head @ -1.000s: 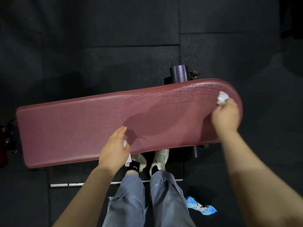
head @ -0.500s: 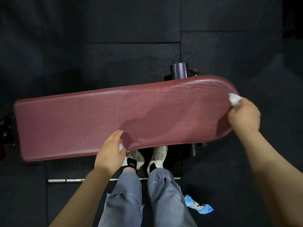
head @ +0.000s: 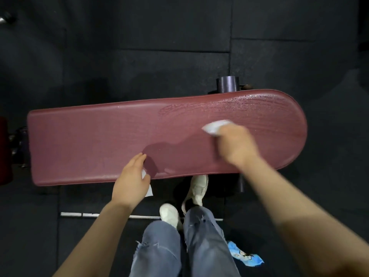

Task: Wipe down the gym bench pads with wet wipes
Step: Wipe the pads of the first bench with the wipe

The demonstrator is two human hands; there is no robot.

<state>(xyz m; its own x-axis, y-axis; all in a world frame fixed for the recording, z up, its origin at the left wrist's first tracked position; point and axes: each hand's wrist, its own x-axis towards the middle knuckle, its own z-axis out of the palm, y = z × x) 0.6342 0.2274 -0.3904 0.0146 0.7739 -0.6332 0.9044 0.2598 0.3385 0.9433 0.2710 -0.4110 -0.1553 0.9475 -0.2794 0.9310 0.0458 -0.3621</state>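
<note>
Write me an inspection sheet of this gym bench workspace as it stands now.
Surface: long maroon padded bench pad, wet streaks across its rounded right end.
Job's things: white wet wipe under the right hand; second white wipe held by the left.
Clutter: blue crumpled wipe wrapper on the floor.
Grippers: left hand at the near edge; right hand blurred on the pad.
Cables: nothing seen.
Surroundings: black rubber floor tiles; dark metal tube behind.

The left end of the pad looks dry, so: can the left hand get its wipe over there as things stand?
Probably yes. The left hand rests at the bench pad's near edge holding a wipe, and the pad surface toward the left end lies bare, nothing in between.
</note>
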